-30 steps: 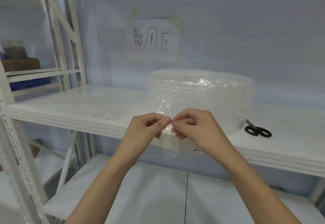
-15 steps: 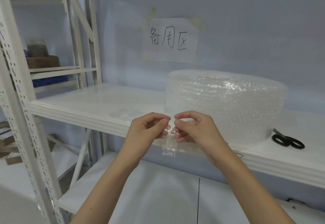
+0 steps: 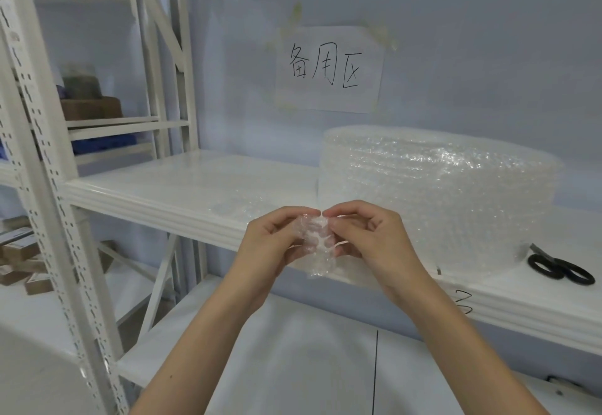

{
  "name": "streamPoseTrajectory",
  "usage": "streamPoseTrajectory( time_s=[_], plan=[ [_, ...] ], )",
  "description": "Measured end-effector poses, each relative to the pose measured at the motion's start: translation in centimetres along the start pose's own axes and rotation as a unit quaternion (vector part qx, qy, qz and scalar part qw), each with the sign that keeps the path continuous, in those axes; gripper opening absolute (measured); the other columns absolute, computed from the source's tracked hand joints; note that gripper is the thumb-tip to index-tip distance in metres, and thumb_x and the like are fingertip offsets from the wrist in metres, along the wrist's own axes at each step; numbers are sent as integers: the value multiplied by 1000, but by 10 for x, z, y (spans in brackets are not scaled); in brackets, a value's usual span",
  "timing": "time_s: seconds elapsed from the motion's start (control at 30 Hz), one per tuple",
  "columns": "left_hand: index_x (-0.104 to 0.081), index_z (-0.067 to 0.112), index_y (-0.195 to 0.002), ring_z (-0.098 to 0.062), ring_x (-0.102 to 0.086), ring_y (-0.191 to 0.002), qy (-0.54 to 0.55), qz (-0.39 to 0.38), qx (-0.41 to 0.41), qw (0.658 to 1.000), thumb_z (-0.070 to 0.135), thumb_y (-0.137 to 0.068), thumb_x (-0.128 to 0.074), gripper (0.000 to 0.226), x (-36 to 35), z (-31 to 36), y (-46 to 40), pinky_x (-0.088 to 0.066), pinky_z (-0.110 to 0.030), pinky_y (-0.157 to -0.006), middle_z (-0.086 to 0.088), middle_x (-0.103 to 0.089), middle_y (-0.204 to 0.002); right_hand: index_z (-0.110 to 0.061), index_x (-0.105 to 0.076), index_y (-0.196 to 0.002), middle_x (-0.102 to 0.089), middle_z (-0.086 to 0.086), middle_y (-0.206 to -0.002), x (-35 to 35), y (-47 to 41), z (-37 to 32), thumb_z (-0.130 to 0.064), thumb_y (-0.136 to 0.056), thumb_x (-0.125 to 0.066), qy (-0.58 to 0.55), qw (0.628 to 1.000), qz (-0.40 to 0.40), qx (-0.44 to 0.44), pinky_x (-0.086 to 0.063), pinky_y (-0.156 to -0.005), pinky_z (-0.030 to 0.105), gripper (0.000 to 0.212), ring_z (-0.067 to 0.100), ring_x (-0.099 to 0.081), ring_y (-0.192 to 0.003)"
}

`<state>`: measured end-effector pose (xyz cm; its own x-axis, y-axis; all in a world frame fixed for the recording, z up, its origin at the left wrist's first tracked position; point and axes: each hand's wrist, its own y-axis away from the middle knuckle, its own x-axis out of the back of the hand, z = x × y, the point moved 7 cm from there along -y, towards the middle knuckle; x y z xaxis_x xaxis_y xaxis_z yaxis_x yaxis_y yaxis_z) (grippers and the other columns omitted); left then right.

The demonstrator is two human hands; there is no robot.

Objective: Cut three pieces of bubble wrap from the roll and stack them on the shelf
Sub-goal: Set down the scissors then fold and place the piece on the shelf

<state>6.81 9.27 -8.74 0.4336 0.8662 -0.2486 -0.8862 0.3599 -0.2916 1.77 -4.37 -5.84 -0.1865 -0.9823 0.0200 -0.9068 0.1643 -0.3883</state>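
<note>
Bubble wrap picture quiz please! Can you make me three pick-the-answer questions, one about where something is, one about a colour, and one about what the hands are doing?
1. Where do the scissors lie?
A. on the shelf, right of the bubble wrap roll
B. on the floor
C. in a hand

2. What colour are the scissor handles?
A. red
B. black
C. yellow

3. What are the left hand and right hand doing?
A. resting flat on the shelf
B. holding the scissors
C. pinching a small bubble wrap piece between them

Answers: 1 A, they lie beside the roll's right end; 2 B, both loops are black; 3 C, both hands' fingertips meet on the piece in front of the shelf edge.
</note>
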Motion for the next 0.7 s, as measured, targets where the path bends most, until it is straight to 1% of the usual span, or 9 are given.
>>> streamPoseTrajectory(
  time_s=[0.07,0.17,0.2,0.27,0.33,0.43,0.5,0.6,0.7],
  plan=[
    [-74,6,-97,-16,-71,-78,7,-4,0,1000,-2,-89,-57,21,0,1,0,-56,-22,-69,-9,-75,-89,-6,-72,-87,-72,11,-71,1,0,1,4,-85,-62,-4,1000,4,0,-53,-55,24,14,20,-63,-60],
    [-74,6,-98,-13,-72,-74,29,-8,1,1000,0,-90,-56,21,-1,2,1,-55,-19,-65,-4,-76,-85,-5,-73,-88,-70,27,-86,3,-1,2,3,-85,-62,-2,1000,11,-2,-56,-58,28,13,25,-65,-68],
    [-74,7,-98,-12,-72,-74,32,-8,0,999,-1,-90,-55,22,-1,2,1,-55,-18,-65,-4,-76,-85,-5,-73,-88,-69,29,-90,3,-1,3,2,-85,-62,0,1000,12,-3,-57,-59,29,13,26,-65,-70],
    [-75,7,-97,-12,-73,-76,32,-10,-1,999,-2,-90,-55,23,-1,2,1,-55,-19,-66,-4,-77,-87,-7,-73,-88,-69,29,-93,3,-1,4,2,-86,-62,-1,1000,13,-5,-58,-61,30,15,27,-65,-72],
    [-75,8,-96,-12,-72,-77,31,-11,-2,999,-2,-91,-53,24,-1,2,1,-55,-19,-67,-4,-77,-87,-6,-73,-87,-68,28,-89,3,-1,5,2,-86,-61,-16,1000,10,-8,-56,-58,27,15,26,-64,-72],
    [-76,6,-95,-15,-70,-74,29,-12,6,999,1,-92,-50,26,-2,1,0,-56,-22,-69,-9,-76,-91,-2,-72,-89,-69,15,-83,3,-1,6,2,-88,-59,-32,999,8,-8,-54,-56,24,14,21,-64,-67],
    [-76,4,-96,-19,-67,-74,40,-18,19,999,14,-92,-54,24,-2,-1,-1,-57,-28,-75,-15,-74,-101,0,-72,-90,-69,11,-79,4,-1,7,0,-89,-58,-31,999,8,-7,-53,-55,23,14,18,-65,-64],
    [-75,5,-100,-22,-70,-87,29,-11,31,999,30,-93,-56,31,0,-4,-1,-56,-31,-82,-13,-75,-105,3,-72,-90,-69,10,-77,3,0,8,-4,-91,-55,-28,1000,8,-10,-53,-55,22,18,14,-65,-63],
    [-76,10,-96,-18,-66,-82,-15,11,5,1000,14,-87,-66,14,5,-2,-1,-53,-23,-74,-4,-75,-92,1,-72,-87,-70,11,-76,-1,0,10,-6,-89,-59,-14,1000,8,-13,-53,-56,23,15,16,-63,-65]
  ],
)
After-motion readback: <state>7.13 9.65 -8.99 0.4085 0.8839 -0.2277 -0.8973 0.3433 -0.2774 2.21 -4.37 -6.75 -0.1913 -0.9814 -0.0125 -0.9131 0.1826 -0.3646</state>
